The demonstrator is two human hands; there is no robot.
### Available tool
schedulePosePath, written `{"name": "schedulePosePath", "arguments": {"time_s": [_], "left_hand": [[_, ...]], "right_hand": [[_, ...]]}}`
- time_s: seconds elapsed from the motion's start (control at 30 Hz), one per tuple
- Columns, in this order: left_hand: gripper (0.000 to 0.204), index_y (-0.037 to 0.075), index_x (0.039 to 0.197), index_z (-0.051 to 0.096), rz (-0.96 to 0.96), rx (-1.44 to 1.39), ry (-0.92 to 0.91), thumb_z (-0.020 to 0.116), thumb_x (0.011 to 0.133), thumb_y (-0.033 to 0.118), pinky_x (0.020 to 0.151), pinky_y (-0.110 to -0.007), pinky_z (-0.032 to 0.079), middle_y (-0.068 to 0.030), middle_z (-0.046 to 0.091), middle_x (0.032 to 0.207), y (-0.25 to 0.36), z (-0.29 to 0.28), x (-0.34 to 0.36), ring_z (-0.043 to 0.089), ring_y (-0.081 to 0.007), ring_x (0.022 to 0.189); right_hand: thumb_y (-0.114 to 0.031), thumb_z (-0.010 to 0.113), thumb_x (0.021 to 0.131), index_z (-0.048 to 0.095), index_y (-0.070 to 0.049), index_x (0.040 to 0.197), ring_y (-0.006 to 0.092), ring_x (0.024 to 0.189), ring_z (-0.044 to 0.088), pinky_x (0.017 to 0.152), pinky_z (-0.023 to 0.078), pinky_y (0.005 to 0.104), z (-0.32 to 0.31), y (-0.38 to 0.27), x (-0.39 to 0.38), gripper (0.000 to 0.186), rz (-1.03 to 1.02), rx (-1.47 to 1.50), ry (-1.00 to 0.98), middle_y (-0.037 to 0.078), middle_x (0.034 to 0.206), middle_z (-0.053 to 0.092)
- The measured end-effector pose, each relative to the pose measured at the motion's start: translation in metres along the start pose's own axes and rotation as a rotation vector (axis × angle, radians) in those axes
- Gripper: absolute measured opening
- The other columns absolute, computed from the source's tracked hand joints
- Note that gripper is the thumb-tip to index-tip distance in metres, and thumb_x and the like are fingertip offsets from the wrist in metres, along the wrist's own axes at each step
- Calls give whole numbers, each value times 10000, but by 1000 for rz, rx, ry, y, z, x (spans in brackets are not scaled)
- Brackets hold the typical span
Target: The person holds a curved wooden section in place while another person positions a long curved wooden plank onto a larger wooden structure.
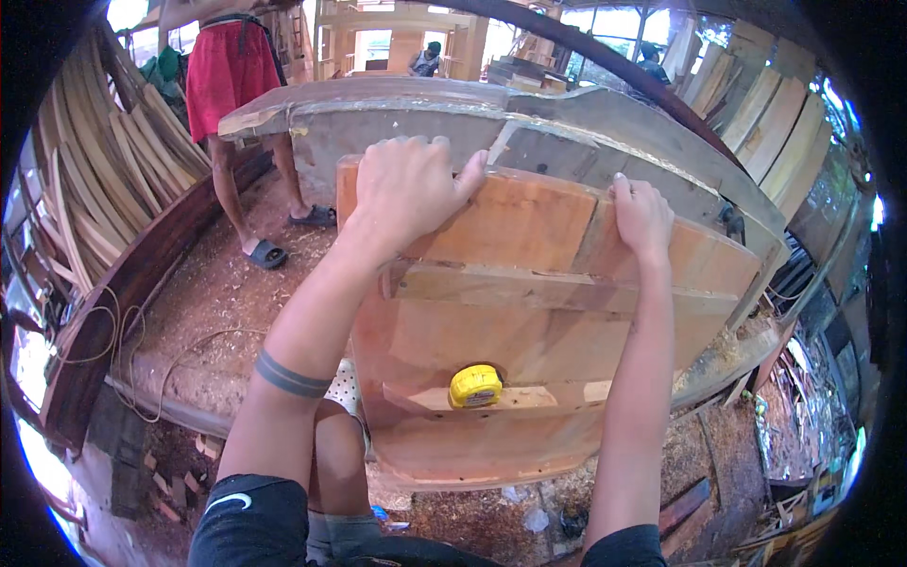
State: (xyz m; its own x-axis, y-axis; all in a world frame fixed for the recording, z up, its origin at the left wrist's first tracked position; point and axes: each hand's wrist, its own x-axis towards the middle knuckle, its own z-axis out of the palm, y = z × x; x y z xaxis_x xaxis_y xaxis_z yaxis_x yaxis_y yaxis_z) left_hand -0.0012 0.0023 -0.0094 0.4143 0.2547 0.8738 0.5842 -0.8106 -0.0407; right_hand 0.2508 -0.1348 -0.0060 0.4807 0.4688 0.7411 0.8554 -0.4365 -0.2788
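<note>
A broad orange-brown wooden panel (pixel 510 331) made of joined boards with cross battens stands tilted in front of me. My left hand (pixel 408 189) grips its upper edge near the left corner, fingers curled over the top. My right hand (pixel 641 215) holds the same upper edge further right. A yellow tape measure (pixel 475 386) rests on the lower batten of the panel, between my forearms.
Behind the panel lies a large grey curved timber piece (pixel 491 118). A person in red shorts and sandals (pixel 231 76) stands at the upper left on sawdust-covered ground (pixel 217 293). Curved planks (pixel 104 170) are stacked on the left, boards (pixel 765 113) lean at the right.
</note>
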Motion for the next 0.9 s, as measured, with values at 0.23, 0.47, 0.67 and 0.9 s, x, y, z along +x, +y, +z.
{"name": "schedulePosePath", "arguments": {"time_s": [0.23,0.47,0.67,0.9], "left_hand": [[528,27,622,616,-24,11,-45,482,886,463,531,-454,476,-200,591,569,2,-3,1,616,-365,568],[535,20,634,617,-20,9,-43,477,887,470,561,-465,492,-202,603,586,1,-3,2,626,-367,587],[523,12,633,625,-15,6,-27,488,883,451,570,-457,502,-209,599,582,3,-6,0,630,-368,590],[505,4,646,644,6,1,-16,516,862,443,572,-439,504,-198,608,595,-3,-2,0,629,-347,584]], "right_hand": [[-400,395,905,688,-35,788,440,873,608,811,448,506,5,4,2,482,-16,-25,19,249,872,649],[-380,393,911,678,-16,784,440,863,606,809,444,516,3,2,0,480,-16,-32,25,251,857,646],[-373,391,918,672,-16,775,435,853,607,794,443,518,-3,0,-1,477,-20,-40,4,251,848,645],[-363,395,921,668,-16,755,432,827,606,767,437,529,3,0,-1,472,-51,-16,38,249,829,643]]}}
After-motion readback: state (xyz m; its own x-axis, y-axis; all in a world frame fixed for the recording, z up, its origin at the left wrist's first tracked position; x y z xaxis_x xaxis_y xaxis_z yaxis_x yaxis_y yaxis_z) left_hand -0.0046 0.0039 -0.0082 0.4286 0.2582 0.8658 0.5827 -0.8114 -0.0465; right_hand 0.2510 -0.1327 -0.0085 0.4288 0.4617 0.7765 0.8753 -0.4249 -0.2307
